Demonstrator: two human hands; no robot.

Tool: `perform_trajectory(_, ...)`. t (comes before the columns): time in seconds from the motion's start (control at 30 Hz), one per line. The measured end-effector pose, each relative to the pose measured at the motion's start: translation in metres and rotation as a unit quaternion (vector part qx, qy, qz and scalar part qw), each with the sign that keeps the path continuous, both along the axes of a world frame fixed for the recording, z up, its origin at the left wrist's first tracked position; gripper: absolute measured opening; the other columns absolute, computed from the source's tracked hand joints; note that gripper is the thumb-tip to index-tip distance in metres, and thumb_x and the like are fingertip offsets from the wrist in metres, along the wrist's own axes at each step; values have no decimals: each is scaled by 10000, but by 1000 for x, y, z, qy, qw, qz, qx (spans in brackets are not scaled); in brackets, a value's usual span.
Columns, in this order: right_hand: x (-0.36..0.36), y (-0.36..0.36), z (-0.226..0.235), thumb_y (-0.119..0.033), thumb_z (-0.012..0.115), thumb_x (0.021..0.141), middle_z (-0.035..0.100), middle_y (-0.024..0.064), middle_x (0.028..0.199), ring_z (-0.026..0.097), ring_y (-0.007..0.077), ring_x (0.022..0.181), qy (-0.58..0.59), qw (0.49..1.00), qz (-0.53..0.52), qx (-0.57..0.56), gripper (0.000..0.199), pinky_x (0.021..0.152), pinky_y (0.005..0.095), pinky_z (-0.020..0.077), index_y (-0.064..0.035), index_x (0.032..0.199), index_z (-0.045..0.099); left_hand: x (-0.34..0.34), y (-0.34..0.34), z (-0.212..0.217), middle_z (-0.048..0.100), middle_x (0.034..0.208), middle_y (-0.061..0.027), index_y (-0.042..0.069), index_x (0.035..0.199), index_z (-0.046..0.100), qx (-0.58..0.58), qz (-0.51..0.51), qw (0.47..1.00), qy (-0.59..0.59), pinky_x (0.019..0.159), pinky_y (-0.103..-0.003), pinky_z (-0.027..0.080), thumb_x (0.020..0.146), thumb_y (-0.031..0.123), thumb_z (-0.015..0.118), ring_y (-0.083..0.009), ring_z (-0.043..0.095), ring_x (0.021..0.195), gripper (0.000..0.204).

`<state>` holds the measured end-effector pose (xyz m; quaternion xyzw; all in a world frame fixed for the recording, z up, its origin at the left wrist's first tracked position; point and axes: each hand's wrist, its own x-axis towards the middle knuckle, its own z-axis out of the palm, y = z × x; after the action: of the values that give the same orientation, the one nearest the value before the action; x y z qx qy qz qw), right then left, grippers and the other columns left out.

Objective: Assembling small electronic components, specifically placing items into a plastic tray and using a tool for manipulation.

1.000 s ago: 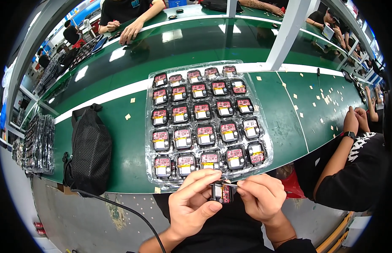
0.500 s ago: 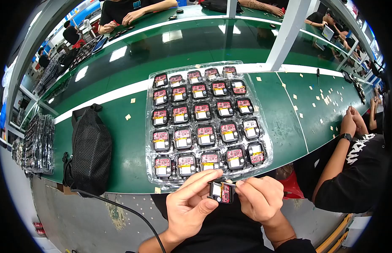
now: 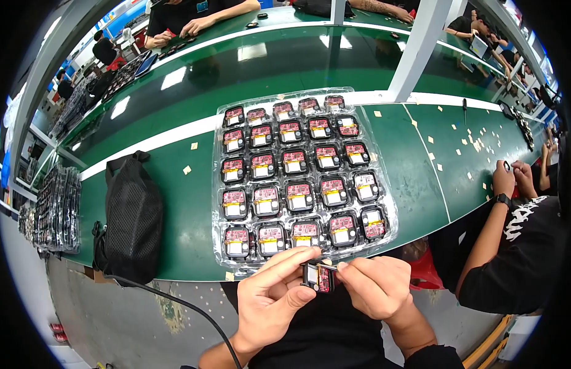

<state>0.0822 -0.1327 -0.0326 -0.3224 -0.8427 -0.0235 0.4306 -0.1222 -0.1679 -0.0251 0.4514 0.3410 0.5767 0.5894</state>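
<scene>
Fingers of the left hand (image 3: pixel 270 301) clamp a black, square, red-boarded device (image 3: pixel 324 281) near the clear plastic tray (image 3: pixel 384 190); the right hand (image 3: pixel 379 288) pinches a slim grey rod (image 3: pixel 330 267). This unit seems unfinished; whether the tray's are done, I cannot tell

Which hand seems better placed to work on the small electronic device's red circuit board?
Probably the right hand: it pinches a thin tool at the edge of the small electronic device. The left hand is busy holding it.
</scene>
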Motion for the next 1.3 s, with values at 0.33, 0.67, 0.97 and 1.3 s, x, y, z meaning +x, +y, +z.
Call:
perform_trajectory(0.33,7,-4,14,-32,837,731,694,45,846,610,160,596,-33,999,-18,-13,229,518,283,421,-26,941,745,-4,2,7,537,1416,-207,-120,1394,555,-26,-30,999,11,953,-358,570,951,77,743,-254,640,1157,520)
perform_trajectory(0.67,9,1,10,-42,829,728,692,51,841,583,156,561,-19,999,-18,-29,244,493,289,427,-18,955,742,2,4,6,535,1431,-220,-114,1398,548,-23,-24,999,-14,1053,-399,536,925,49,761,-307,619,1250,543)
perform_trajectory(0.97,22,15,5,-24,815,791,684,104,811,641,247,613,106,990,-88,-33,168,538,317,490,9,938,739,-4,7,2,529,1411,-226,-122,1392,516,0,-26,997,-68,1127,-447,465,916,116,789,-322,566,1305,598)
perform_trajectory(1.3,71,57,-36,2,689,966,610,16,924,503,46,688,384,871,-183,-247,98,603,204,399,60,1044,692,-28,56,35,554,1356,-206,-116,1334,537,120,20,993,4,1060,-398,522,898,65,800,-275,607,1229,540)
